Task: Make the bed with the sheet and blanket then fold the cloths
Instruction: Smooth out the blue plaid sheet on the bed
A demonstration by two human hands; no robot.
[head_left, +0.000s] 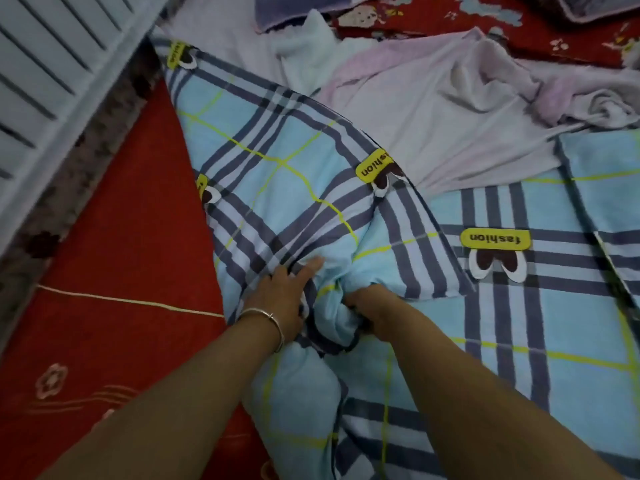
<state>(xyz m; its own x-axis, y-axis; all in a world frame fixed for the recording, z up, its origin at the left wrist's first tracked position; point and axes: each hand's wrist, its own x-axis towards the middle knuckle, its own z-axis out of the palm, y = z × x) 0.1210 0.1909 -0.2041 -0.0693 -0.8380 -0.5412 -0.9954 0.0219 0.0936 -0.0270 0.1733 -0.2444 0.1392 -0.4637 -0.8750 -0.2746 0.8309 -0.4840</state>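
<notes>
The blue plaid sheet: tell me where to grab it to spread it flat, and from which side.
Grip the blue plaid sheet along its folded-over edge near the yellow label, reaching from the near side. That edge lies free atop the pale pink blanket; the bunch under the left hand and right hand is wadded.

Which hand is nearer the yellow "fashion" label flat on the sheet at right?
Right. The right hand grips bunched plaid sheet just left of and below that label; the left hand lies farther left.
</notes>
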